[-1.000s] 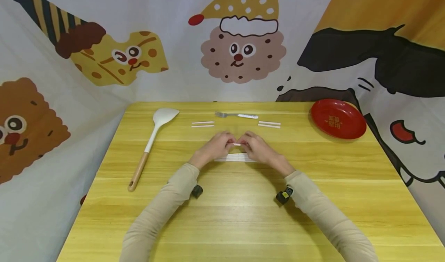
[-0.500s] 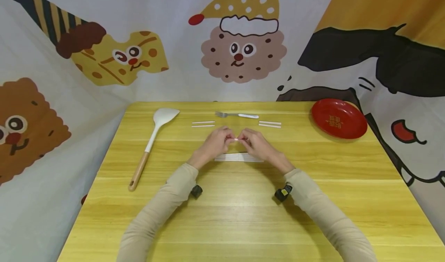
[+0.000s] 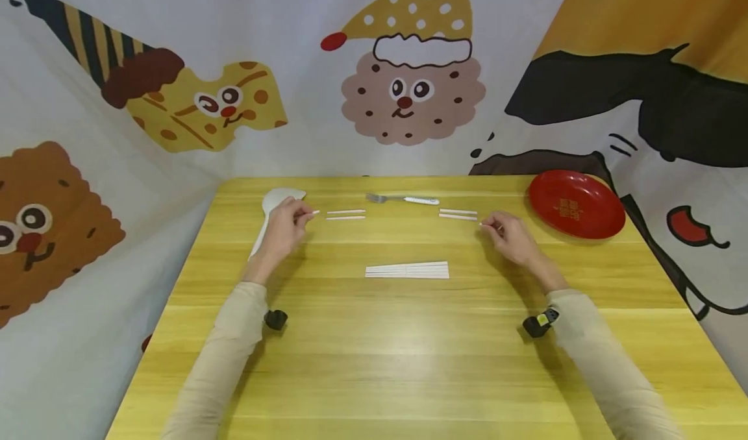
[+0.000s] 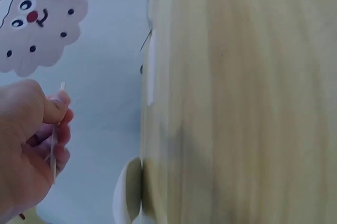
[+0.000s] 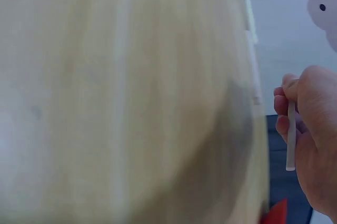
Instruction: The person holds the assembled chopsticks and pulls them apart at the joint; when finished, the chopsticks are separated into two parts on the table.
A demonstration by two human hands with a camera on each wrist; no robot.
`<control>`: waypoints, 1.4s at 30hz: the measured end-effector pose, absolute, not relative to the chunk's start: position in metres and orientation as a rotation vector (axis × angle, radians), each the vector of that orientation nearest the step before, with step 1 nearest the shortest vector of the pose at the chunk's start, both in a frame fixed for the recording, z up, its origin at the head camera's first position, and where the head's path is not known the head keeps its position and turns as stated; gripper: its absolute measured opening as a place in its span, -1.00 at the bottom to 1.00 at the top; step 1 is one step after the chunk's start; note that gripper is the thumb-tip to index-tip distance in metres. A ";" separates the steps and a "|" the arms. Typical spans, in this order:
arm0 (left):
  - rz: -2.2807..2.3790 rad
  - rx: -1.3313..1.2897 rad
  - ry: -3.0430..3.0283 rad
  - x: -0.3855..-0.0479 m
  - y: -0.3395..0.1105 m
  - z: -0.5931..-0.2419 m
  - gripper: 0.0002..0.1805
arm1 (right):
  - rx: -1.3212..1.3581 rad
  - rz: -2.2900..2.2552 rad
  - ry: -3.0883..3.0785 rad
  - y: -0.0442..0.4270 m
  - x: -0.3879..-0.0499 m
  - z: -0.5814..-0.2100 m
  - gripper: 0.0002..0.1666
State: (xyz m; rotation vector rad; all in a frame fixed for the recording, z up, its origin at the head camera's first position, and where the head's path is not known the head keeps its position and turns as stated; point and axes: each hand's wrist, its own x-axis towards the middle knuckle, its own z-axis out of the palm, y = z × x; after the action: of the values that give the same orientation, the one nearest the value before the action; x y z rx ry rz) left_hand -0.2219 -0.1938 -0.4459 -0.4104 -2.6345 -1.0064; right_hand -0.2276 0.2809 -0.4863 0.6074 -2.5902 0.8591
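Note:
My left hand [image 3: 280, 229] pinches a short white stick [image 4: 53, 153] between thumb and fingers, in front of the white spatula [image 3: 272, 201] and partly hiding its handle. A second short white stick [image 5: 291, 139] is pinched in my right hand [image 3: 510, 237], left of and nearer than the red plate. To the right of my left hand lies a pair of short white sticks [image 3: 346, 218]; another pair [image 3: 458, 214] lies just left of my right hand. Nearer, between the hands, several longer white sticks [image 3: 407, 270] lie side by side.
A fork [image 3: 403, 199] with a white handle lies near the table's back edge. The red plate [image 3: 575, 206] stands at the back right corner. Behind the wooden table [image 3: 397, 349] hangs a printed cloth [image 3: 315, 122].
My hands were together at the middle around a white stick. They have moved far apart, left and right, each with a short stick piece. The view has shifted slightly.

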 end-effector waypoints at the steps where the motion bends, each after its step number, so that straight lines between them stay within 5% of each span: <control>1: -1.034 -0.425 -2.649 -0.222 -0.199 -0.444 -0.91 | 0.604 0.840 -2.610 0.286 -0.226 -0.483 -0.97; 11: -1.079 -0.564 -2.796 -0.232 -0.185 -0.448 -0.76 | 0.716 0.756 -2.645 0.263 -0.234 -0.472 -0.81; 42: -0.992 -0.598 -3.002 -0.258 -0.154 -0.471 -0.80 | 0.727 0.710 -2.826 0.230 -0.256 -0.479 -0.87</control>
State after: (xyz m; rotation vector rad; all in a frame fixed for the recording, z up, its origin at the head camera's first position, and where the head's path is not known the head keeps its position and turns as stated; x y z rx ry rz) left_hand -0.2578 -0.1538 -0.4710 -0.5984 -3.0021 -0.9923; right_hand -0.2559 0.2297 -0.4791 0.7265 -2.8255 0.7095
